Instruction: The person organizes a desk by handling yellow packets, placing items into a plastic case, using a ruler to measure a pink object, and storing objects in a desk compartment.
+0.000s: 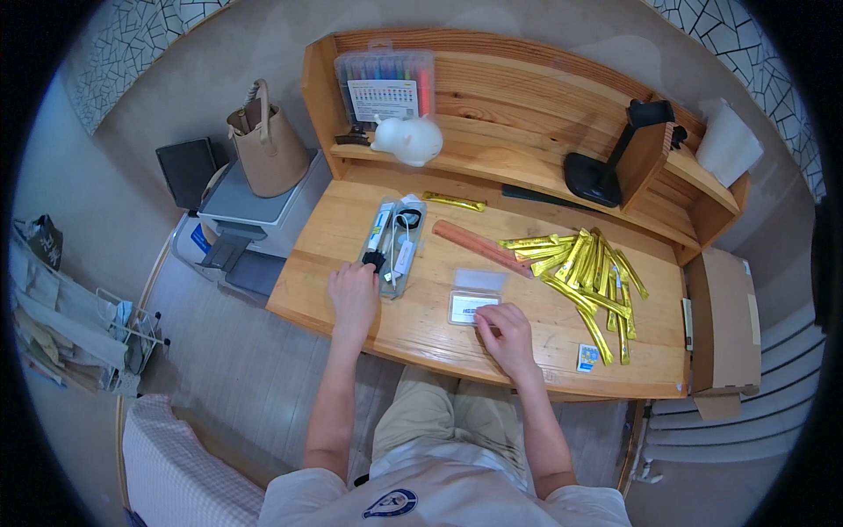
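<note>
My left hand [354, 293] reaches the lower left end of a long translucent tray [411, 277], its fingertips at a small black item [374, 258]. That tray also holds a blue-and-white tube [380, 227] and a white device with a cable [403, 258]. Whether the hand grips anything is unclear. My right hand [506, 332] has its fingertips at the right side of a small clear plastic case [454, 308], whose lid [479, 280] is raised. A white card or paper bearing print [469, 307] lies in the case. The fingers' hold on it cannot be made out.
Many yellow stick packets [586, 263] lie on the wooden desk [316, 263], beside a reddish bar [481, 247]. A small blue-and-white packet [587, 358] is near the front edge. The shelf [500, 161] bears a marker case [388, 85], a white figurine [411, 139] and a black stand [602, 171].
</note>
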Demonstrator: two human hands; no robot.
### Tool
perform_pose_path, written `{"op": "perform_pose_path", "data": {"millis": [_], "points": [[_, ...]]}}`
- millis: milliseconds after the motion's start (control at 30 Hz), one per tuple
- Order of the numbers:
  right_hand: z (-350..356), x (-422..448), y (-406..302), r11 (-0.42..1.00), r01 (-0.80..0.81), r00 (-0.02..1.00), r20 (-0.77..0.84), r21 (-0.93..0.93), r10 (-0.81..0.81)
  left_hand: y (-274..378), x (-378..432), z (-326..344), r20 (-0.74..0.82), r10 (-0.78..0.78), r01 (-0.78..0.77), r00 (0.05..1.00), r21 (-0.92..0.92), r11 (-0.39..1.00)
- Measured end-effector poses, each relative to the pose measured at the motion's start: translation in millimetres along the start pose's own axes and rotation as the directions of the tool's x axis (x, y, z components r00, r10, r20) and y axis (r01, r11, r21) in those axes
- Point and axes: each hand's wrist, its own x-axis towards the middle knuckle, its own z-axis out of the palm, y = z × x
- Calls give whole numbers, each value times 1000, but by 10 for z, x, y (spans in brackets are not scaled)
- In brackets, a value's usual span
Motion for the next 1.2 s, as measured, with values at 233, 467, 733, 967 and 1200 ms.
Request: {"op": "perform_pose_path", "data": {"millis": [233, 467, 733, 967, 1200], "points": [[11, -9, 5, 1000, 8, 1000, 20, 0, -8, -79, -13, 96, -140, 32, -47, 990, -107, 993], [-2, -21, 30, 1000, 21, 1000, 21, -15, -20, 175, -135, -180, -199, 25, -67, 980, -207, 976], [24, 29, -106, 979, -82, 996, 48, 185, 75, 550, -496, -30, -146, 135, -196, 980, -586, 787], [58, 44, -10, 908, -280, 957, 162, 312, 240, 730, -494, 7, -84, 245, -240, 966, -641, 729], [121, 8, -21, 917, -245, 966, 158, 313, 204, 728, -458, 67, 2, 327, -219, 945, -738, 639]]}}
